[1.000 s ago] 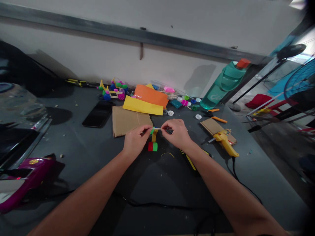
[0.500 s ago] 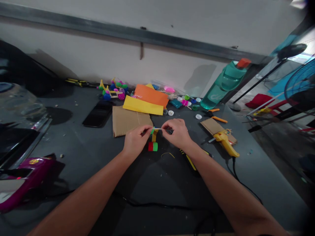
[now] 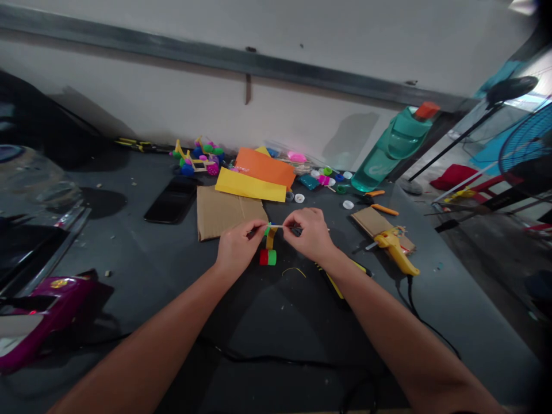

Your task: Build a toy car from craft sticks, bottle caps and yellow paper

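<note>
Between my two hands runs a thin white stick [image 3: 277, 226]. My left hand [image 3: 240, 244] is closed in a pinch at its left end, by a small green piece [image 3: 267, 230]. My right hand [image 3: 311, 234] pinches the stick from the right, fingers closed. Beneath the stick is a yellow strip [image 3: 270, 239], partly hidden by the left fingertips. Just below the strip, a red and a green bottle cap [image 3: 268, 257] sit side by side; whether they are joined to it I cannot tell. A thin yellow strand [image 3: 294, 270] lies nearby on the table.
Cardboard [image 3: 228, 214], yellow paper [image 3: 250, 185] and a black phone [image 3: 171, 200] lie beyond my hands. A yellow glue gun [image 3: 397, 251] rests right, near a teal bottle [image 3: 383, 152]. A yellow-black tool [image 3: 334, 283] is partly under my right forearm; a cable [image 3: 276, 361] crosses the front.
Hardly anything differs. A pale tip now shows just right of my right hand; both hands stay in the same place with the stick between them.
</note>
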Tool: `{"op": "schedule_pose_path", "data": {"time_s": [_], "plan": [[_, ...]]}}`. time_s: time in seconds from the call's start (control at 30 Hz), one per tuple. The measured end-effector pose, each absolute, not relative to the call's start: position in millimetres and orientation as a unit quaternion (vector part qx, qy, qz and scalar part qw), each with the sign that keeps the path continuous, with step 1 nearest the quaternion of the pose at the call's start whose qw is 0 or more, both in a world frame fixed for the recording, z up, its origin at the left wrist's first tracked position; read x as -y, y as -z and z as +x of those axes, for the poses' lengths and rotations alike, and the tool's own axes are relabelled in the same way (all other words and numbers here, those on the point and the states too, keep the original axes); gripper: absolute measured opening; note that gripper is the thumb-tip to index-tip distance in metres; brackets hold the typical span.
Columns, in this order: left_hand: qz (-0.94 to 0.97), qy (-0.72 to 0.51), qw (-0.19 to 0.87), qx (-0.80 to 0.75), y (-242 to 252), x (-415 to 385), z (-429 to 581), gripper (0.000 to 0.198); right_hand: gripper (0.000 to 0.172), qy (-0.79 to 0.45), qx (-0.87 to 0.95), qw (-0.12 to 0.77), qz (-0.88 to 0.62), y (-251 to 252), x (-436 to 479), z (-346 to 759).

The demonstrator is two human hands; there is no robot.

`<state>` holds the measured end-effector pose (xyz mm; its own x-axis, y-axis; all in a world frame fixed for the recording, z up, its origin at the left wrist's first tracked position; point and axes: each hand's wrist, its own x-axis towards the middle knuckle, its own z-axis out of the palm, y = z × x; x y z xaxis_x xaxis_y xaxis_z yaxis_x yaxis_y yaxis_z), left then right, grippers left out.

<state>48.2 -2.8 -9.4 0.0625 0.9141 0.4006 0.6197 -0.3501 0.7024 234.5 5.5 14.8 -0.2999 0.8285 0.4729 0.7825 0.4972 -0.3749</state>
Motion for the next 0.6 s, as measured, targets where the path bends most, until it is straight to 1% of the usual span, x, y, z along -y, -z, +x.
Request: {"op": "schedule_pose_path", "data": {"time_s": [0.33,0.6], "plan": [[0.688,-0.452,0.199,-0.531,7.7,4.6,47.2,0.022,0.006,-0.038,0.807,0.313,-0.5,-14.0,-7.0,234.8],[0.685,-0.454,0.213,-0.528,9.6,3.3,46.6,0.022,0.006,-0.041,0.808,0.314,-0.497,-14.2,-6.9,234.7]]}}
